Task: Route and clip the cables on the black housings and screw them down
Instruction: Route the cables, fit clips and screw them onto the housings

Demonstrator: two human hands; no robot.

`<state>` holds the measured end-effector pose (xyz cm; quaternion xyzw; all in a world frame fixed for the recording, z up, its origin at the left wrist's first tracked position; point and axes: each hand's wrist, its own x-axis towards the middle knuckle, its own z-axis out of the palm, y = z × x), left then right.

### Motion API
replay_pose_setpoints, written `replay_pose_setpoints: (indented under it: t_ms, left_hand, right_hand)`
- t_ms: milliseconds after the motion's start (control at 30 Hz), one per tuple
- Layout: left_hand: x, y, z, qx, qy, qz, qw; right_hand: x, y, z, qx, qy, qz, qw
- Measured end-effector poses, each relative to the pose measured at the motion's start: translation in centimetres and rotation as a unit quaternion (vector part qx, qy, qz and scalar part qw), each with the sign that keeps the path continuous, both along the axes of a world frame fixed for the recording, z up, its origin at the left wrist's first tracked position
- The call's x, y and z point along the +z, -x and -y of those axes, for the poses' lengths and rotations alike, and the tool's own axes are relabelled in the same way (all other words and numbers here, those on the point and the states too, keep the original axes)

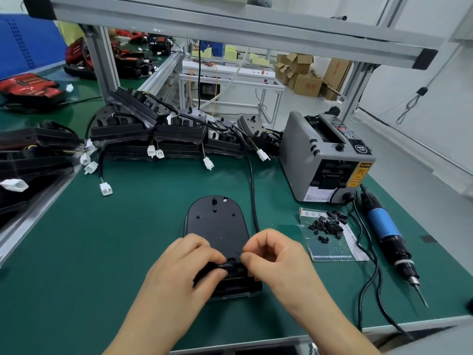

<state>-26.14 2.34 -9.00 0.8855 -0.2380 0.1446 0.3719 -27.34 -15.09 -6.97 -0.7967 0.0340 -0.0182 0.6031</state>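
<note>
A black housing (217,224) lies flat on the green desk (143,226), right in front of the person. Its round end points away and its thick end is near the person. Both hands are at the thick end, close together but not touching.

The left hand (184,262) comes in from the lower left, palm down. Its fingers (204,252) are curled, and the thumb and fingers hold a short black bit of the cable (253,185) against the housing. The right hand (273,254) comes in from the lower right with its wrist low. Its fingers (258,240) are curled too, and the thumb and first finger pinch tight on a thin black bit just beside the left fingertips. It looks like the same cable, but it is small and dark and hard to see. From under the right hand the cable runs up the desk, past the right side of the housing.

To the right, a little pile of black clips (327,224) sits on a paper sheet (332,249). A blue and black screwdriver (384,229) lies beyond it, tip toward the person. A grey machine (307,149) stands at the back right. More black housings (122,129) are stacked at the back, with white plugs (105,188) hanging from their wires.
</note>
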Motion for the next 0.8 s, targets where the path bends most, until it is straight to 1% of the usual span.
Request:
replay_pose_setpoints:
  t_ms: [233, 400, 600, 800]
  left_hand:
    - [-0.5, 0.5, 0.7, 0.035, 0.059, -0.033, 0.997]
    - [-0.6, 0.5, 1.0, 0.041, 0.065, -0.048, 0.996]
    - [-0.6, 0.4, 0.9, 0.033, 0.068, -0.037, 0.996]
    - [-0.7, 0.2, 0.8, 0.019, 0.095, -0.04, 0.995]
  right_hand:
    - [-0.5, 0.8, 0.2, -0.008, 0.046, 0.014, 0.999]
    - [-0.5, 1.2, 0.1, -0.015, 0.073, 0.027, 0.997]
    - [-0.7, 1.7, -0.3, -0.016, 0.117, 0.056, 0.991]
    - [-1.4, 1.9, -0.6, -0.007, 0.216, 0.116, 0.969]
